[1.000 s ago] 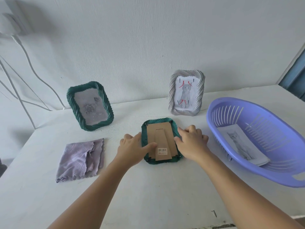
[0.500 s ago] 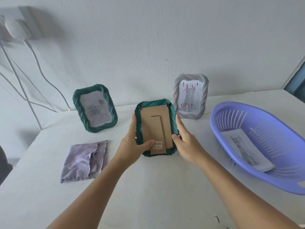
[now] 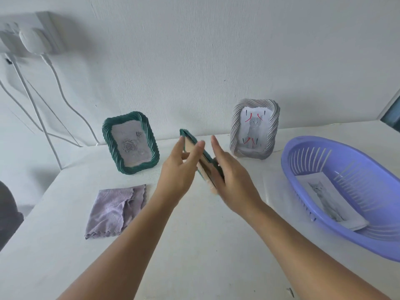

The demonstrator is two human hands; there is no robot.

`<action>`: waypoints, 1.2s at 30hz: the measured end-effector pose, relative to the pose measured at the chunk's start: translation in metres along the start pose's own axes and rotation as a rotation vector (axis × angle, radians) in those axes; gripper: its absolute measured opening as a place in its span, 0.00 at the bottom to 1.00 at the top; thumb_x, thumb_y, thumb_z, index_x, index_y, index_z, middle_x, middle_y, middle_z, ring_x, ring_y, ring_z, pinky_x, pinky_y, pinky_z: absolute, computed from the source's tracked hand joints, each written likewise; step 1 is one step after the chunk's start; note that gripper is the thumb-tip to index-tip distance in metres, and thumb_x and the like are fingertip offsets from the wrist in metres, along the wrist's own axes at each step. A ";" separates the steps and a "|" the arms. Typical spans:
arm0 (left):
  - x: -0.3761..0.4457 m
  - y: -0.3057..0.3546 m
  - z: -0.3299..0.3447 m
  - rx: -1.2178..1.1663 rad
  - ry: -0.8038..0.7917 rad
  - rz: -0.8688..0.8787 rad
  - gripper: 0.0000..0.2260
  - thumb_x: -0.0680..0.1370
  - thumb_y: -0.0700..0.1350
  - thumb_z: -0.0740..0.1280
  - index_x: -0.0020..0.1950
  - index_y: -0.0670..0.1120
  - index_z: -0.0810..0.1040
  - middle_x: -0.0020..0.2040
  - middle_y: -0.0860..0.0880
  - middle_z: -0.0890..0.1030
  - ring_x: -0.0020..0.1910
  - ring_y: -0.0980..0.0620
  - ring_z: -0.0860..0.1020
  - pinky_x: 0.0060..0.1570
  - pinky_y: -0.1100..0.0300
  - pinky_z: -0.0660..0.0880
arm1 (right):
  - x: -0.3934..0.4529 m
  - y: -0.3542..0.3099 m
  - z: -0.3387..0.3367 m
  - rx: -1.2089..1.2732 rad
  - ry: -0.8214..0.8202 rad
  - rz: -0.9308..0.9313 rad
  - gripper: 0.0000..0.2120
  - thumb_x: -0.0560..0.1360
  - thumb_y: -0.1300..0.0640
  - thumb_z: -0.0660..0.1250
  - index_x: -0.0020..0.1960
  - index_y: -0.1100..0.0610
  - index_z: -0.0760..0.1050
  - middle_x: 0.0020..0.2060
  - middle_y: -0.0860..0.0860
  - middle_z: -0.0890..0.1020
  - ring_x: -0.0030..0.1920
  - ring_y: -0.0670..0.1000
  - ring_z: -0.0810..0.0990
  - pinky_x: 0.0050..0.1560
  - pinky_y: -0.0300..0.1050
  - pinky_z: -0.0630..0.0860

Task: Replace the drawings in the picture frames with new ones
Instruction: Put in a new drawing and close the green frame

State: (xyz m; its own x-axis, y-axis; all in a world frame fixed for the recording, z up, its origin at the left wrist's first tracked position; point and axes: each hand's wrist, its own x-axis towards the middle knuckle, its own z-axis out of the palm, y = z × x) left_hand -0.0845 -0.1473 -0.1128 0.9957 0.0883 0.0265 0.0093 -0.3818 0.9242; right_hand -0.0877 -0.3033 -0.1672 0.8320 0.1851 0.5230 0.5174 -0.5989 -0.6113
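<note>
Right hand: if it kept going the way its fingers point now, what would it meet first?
Probably the back wall, between the two standing frames; the right hand points up past the grey frame. Depth is unclear.

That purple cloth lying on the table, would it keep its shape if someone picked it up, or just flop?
The purple cloth would probably flop: it lies folded with wrinkles and a wavy hem, like soft fabric. It looks thin, so likely light for its size. Pushed across the white table, it would more likely bunch up than slide as one piece.
</note>
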 end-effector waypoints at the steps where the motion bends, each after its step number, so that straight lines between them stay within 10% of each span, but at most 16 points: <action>1: 0.001 0.004 -0.001 -0.060 0.021 -0.034 0.35 0.78 0.69 0.63 0.81 0.56 0.61 0.55 0.57 0.82 0.52 0.55 0.83 0.57 0.55 0.75 | 0.000 -0.005 0.002 -0.066 -0.003 -0.042 0.32 0.83 0.57 0.61 0.83 0.51 0.50 0.47 0.50 0.76 0.45 0.51 0.73 0.46 0.50 0.75; 5: 0.005 0.006 -0.008 -0.153 0.110 -0.083 0.18 0.81 0.55 0.66 0.68 0.51 0.75 0.49 0.51 0.86 0.41 0.55 0.86 0.48 0.54 0.77 | 0.004 -0.017 0.006 -0.236 0.016 -0.197 0.35 0.82 0.58 0.65 0.83 0.57 0.50 0.47 0.50 0.76 0.44 0.50 0.72 0.51 0.47 0.73; 10: 0.007 -0.013 -0.021 -0.254 0.137 -0.129 0.06 0.79 0.41 0.63 0.42 0.45 0.74 0.32 0.51 0.77 0.31 0.53 0.73 0.39 0.54 0.71 | 0.003 -0.015 0.005 -0.168 -0.156 -0.136 0.41 0.80 0.33 0.59 0.83 0.50 0.46 0.57 0.47 0.76 0.54 0.50 0.73 0.65 0.47 0.66; 18: 0.004 -0.034 -0.036 -0.472 -0.064 -0.274 0.11 0.84 0.38 0.59 0.56 0.43 0.81 0.52 0.42 0.86 0.52 0.43 0.82 0.57 0.46 0.79 | 0.017 0.011 -0.002 0.637 -0.255 0.669 0.31 0.82 0.40 0.59 0.79 0.32 0.46 0.73 0.45 0.71 0.71 0.46 0.71 0.68 0.48 0.69; 21: 0.002 -0.039 -0.036 -0.469 -0.154 -0.219 0.16 0.85 0.38 0.58 0.68 0.50 0.78 0.57 0.44 0.86 0.56 0.46 0.83 0.64 0.43 0.76 | 0.013 0.011 0.002 0.806 -0.255 0.710 0.32 0.84 0.54 0.62 0.80 0.34 0.50 0.65 0.37 0.78 0.62 0.43 0.80 0.62 0.44 0.76; 25: -0.004 -0.050 -0.036 -0.331 -0.257 -0.192 0.40 0.81 0.38 0.68 0.83 0.59 0.47 0.59 0.45 0.85 0.59 0.47 0.84 0.63 0.45 0.78 | 0.006 0.017 0.013 0.814 -0.128 0.699 0.32 0.83 0.61 0.63 0.78 0.34 0.59 0.60 0.34 0.81 0.61 0.44 0.82 0.67 0.55 0.76; 36: 0.008 -0.071 -0.035 -0.201 -0.287 -0.169 0.41 0.80 0.40 0.71 0.82 0.60 0.48 0.56 0.48 0.86 0.57 0.50 0.84 0.62 0.45 0.79 | -0.004 0.022 0.021 0.706 -0.161 0.673 0.33 0.83 0.57 0.63 0.77 0.30 0.55 0.61 0.29 0.78 0.64 0.40 0.78 0.70 0.52 0.73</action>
State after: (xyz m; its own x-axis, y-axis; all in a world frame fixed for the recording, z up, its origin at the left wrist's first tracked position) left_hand -0.0807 -0.0875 -0.1651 0.9672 -0.1374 -0.2137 0.1854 -0.1934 0.9634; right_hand -0.0753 -0.3010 -0.1957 0.9866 0.1114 -0.1188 -0.1167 -0.0251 -0.9929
